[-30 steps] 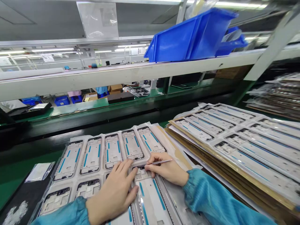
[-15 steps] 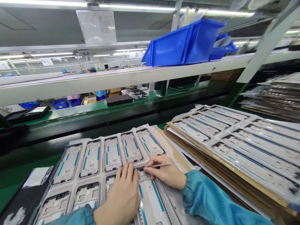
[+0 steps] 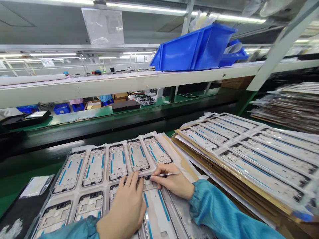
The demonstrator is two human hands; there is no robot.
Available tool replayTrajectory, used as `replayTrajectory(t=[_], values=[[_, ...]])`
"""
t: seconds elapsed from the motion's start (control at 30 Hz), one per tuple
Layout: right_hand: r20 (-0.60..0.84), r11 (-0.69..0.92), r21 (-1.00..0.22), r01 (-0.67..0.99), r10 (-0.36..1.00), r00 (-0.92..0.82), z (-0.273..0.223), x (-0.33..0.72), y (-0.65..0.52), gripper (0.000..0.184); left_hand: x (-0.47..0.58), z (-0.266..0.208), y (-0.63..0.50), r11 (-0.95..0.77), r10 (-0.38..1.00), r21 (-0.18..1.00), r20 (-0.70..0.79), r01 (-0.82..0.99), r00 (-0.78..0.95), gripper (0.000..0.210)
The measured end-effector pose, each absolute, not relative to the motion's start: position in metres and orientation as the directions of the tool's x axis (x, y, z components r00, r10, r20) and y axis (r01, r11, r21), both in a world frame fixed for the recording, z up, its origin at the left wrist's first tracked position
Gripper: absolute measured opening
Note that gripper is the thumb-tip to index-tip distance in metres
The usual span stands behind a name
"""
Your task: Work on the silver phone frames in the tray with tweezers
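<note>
right hand [image 3: 171, 184] pinches thin metal tweezers [image 3: 167, 174] over flat frame [image 3: 156, 212].

shelf [image 3: 129, 84]: white, overhead | blue bin [image 3: 194, 49]: on shelf | ceiling lights [image 3: 139, 7]: on | benches: green

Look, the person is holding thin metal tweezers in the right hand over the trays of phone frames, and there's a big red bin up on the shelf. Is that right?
Nearly. The bin on the shelf is blue, not red, as the head view shows. The rest holds: the right hand holds thin metal tweezers over the tray of phone frames, and the left hand rests flat on a frame beside it.
</note>
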State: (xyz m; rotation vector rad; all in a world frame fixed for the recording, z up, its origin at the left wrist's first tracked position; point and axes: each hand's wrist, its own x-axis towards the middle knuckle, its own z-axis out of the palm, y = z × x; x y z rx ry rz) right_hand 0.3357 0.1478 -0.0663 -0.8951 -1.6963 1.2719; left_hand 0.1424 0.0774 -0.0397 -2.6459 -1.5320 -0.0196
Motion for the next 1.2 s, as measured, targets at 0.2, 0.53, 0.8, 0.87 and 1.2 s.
replayTrajectory(t=[0.2, 0.53, 0.8, 0.87, 1.2], values=[[0.192, 0.240, -0.969, 0.062, 0.883, -0.428, -0.064, 0.334, 0.148, 0.037, 0.139, -0.037, 0.075, -0.475, 0.877, -0.047, 0.060, 0.879, 0.477, 0.049], [0.164, 0.212, -0.975, 0.065, 0.889, -0.428, -0.060, 0.329, 0.144, 0.039, 0.144, -0.036, 0.078, -0.457, 0.889, -0.074, -0.019, 0.887, 0.457, 0.054], [0.221, 0.231, -0.970, 0.077, 0.968, -0.117, -0.043, 0.369, 0.157, 0.040, 0.144, -0.029, 0.082, -0.494, 0.868, -0.004, 0.043, 0.869, 0.494, 0.043], [0.307, 0.333, -0.919, 0.211, 0.940, -0.147, -0.046, 0.379, 0.153, 0.032, 0.142, -0.027, 0.084, -0.525, 0.851, 0.032, 0.047, 0.851, 0.523, 0.041], [0.587, 0.753, -0.215, 0.622, 0.608, -0.534, -0.084, 0.403, 0.148, 0.026, 0.131, -0.023, 0.095, -0.594, 0.804, 0.155, 0.107, 0.789, 0.585, 0.033]])
